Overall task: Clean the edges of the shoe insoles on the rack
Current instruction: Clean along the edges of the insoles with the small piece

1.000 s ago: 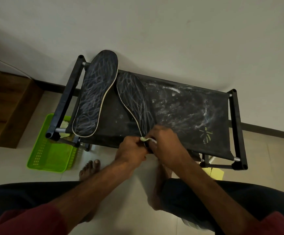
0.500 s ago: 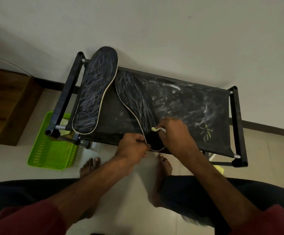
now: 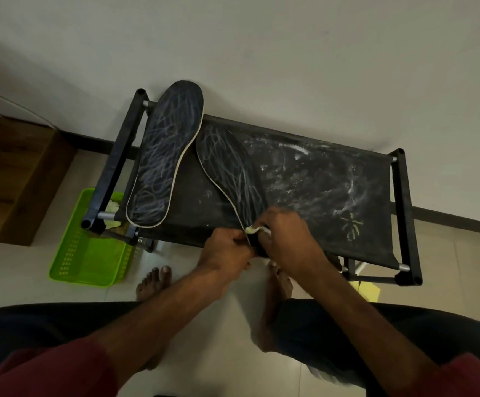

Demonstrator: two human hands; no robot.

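The left hand (image 3: 224,250) pinched the near end of the right insole (image 3: 230,173) at the front of the black rack (image 3: 319,196). The right hand (image 3: 287,239) pinched a small pale cloth (image 3: 254,230) against that insole's edge. The left insole (image 3: 164,159) lay just beside it, at the rack's left end.

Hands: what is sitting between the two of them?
Head view: the heel edge of the right insole and a small pale wipe, between left hand and right hand.
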